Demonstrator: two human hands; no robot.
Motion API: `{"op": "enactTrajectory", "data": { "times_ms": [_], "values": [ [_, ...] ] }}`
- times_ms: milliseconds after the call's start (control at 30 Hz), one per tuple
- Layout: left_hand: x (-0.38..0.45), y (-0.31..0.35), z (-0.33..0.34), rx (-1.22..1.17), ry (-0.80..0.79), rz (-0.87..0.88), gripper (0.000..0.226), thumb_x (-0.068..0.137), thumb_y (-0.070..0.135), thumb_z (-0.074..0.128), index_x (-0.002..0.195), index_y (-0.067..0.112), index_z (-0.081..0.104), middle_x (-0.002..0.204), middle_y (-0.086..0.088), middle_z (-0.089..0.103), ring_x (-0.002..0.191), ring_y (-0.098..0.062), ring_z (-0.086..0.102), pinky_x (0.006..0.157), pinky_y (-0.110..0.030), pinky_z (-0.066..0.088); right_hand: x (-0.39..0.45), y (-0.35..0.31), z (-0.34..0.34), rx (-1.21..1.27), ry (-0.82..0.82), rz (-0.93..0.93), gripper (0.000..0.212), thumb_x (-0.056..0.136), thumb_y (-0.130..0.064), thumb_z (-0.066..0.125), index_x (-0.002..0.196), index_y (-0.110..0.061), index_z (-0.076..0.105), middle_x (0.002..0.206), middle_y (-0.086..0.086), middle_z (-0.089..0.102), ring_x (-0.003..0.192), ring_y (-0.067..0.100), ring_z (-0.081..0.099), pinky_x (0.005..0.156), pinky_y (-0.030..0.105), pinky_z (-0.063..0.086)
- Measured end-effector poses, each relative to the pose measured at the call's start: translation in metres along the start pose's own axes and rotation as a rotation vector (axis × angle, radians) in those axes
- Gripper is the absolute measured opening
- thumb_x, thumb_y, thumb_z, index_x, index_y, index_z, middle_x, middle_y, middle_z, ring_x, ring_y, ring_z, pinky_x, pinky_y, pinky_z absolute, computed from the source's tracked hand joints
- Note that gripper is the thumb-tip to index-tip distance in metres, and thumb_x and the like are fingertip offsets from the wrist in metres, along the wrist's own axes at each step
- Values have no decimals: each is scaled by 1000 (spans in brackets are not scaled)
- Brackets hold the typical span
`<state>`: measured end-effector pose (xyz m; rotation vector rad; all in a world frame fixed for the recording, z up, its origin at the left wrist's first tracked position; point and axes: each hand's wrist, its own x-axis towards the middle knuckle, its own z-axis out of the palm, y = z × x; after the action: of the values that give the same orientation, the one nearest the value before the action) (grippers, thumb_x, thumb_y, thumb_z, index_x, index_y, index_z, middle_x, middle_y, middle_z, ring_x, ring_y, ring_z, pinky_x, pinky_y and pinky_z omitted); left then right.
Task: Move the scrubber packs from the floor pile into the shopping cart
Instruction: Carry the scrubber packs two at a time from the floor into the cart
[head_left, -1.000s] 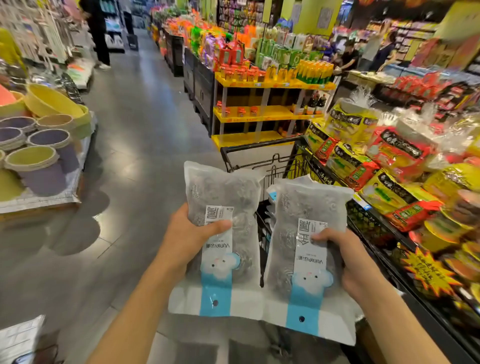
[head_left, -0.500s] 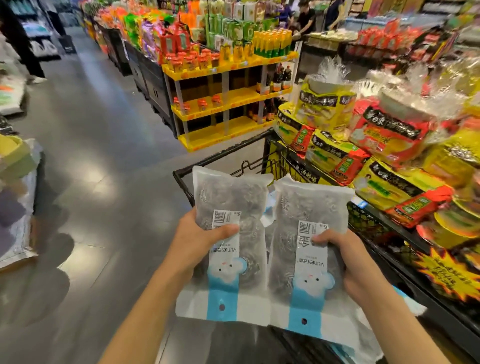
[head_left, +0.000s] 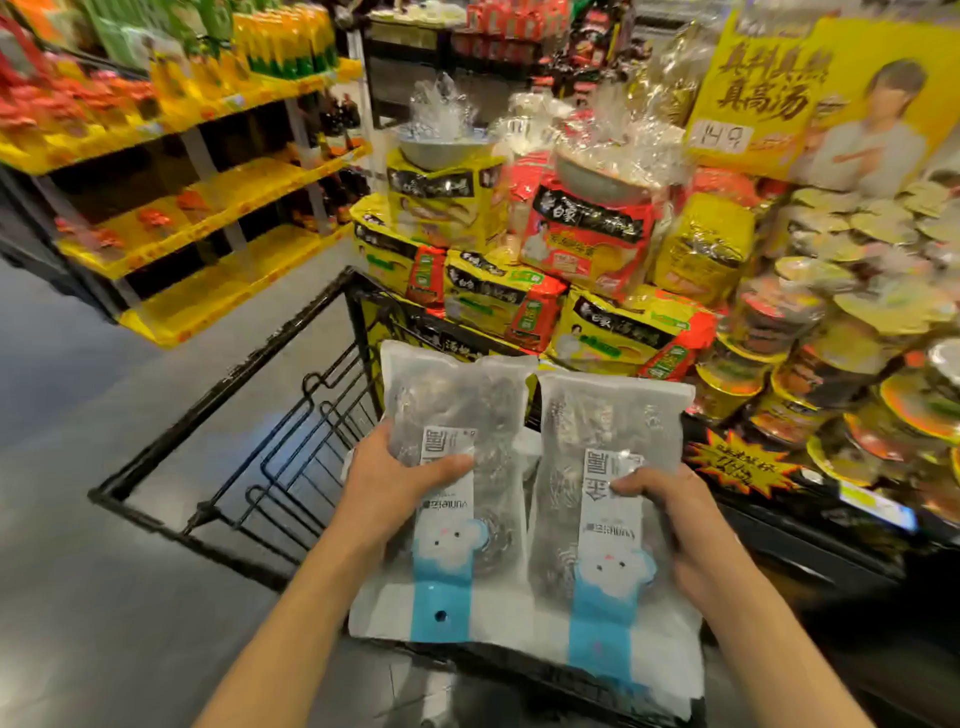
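Each hand has a grip on one scrubber pack: left hand (head_left: 384, 488) grasps the left pack (head_left: 452, 467), right hand (head_left: 685, 525) the right pack (head_left: 602, 499), both above the shopping cart (head_left: 228, 395).

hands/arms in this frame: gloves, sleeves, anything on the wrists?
Both arms are bare as far as the frame shows: no sleeves in view on either forearm. The left hand and right hand wear no gloves. No watch, band or ring is visible on the parts that show. No markings, cables or sensors on them.
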<state>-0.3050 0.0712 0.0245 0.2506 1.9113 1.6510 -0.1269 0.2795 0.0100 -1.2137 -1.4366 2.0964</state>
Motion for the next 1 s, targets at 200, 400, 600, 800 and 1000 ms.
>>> {"op": "enactTrajectory", "data": {
  "times_ms": [200,400,600,800,1000],
  "values": [
    [47,-12,44,77,-196,-7,42,71,12,93,104,21,69,89,7,80,81,-13,77,64,-28,60,-7,4,-44,62,229,-15,60,58,-8,74,118,-10,69,113,23,75,103,46,71,97,63,53],
    [74,-39,83,160,-332,-51,38,73,8,91,102,17,70,86,3,80,78,-12,77,64,-26,61,-8,28,-74,73,354,-3,43,77,5,64,118,-8,68,108,20,77,96,38,73,89,52,58],
    [103,-82,122,290,-373,-112,43,73,15,93,109,20,71,99,0,79,92,-19,76,83,-46,64,28,63,-99,51,451,86,40,79,7,66,116,-9,68,102,15,79,91,36,74,80,47,61],
    [112,-114,141,312,-358,-163,43,75,13,91,109,22,65,98,5,78,91,-12,75,74,-29,61,72,95,-122,-105,476,116,34,74,7,67,104,-10,70,92,8,79,78,19,75,64,31,57],
    [125,-136,139,394,-330,-219,44,73,16,93,106,25,66,97,4,79,91,-16,76,86,-47,63,117,144,-132,-350,563,313,51,84,-12,75,120,-11,39,103,11,61,85,25,62,62,37,53]
  ]
}}
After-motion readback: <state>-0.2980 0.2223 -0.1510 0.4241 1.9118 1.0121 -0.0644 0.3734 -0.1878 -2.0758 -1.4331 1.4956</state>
